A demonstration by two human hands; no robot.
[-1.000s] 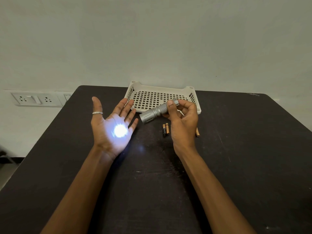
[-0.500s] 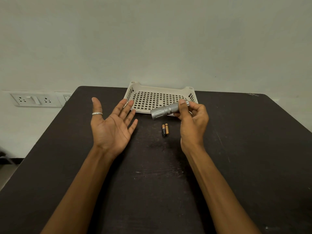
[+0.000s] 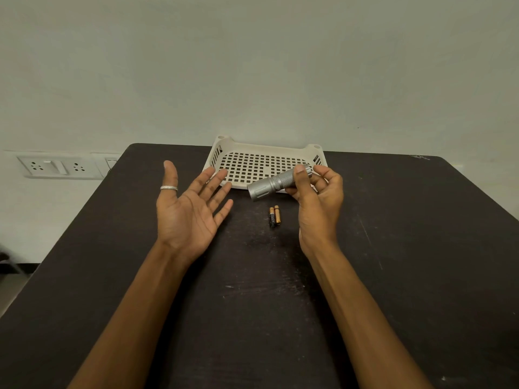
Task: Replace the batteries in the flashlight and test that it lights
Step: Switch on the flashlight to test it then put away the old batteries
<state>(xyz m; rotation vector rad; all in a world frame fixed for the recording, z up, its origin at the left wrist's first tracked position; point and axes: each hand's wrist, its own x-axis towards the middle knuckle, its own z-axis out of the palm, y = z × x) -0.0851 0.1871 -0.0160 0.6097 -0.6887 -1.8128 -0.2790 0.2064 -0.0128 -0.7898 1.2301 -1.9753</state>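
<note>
A silver flashlight (image 3: 273, 183) is held above the table by my right hand (image 3: 318, 204), thumb and fingers curled round its rear half. Its head points left toward my left hand (image 3: 191, 211) and gives no light. That left hand is held palm up with fingers spread, a silver ring on the thumb, holding nothing. Two small batteries (image 3: 275, 216) lie side by side on the dark table (image 3: 407, 248) below the flashlight.
A cream perforated plastic tray (image 3: 252, 164) sits at the table's far edge, just behind the flashlight. A wall socket panel (image 3: 56, 167) is on the wall to the left. The table's left edge drops to the floor.
The bright spot on my left palm has gone out. My right hand has carried the flashlight up and to the right, over the tray's front edge. My left hand stays put.
</note>
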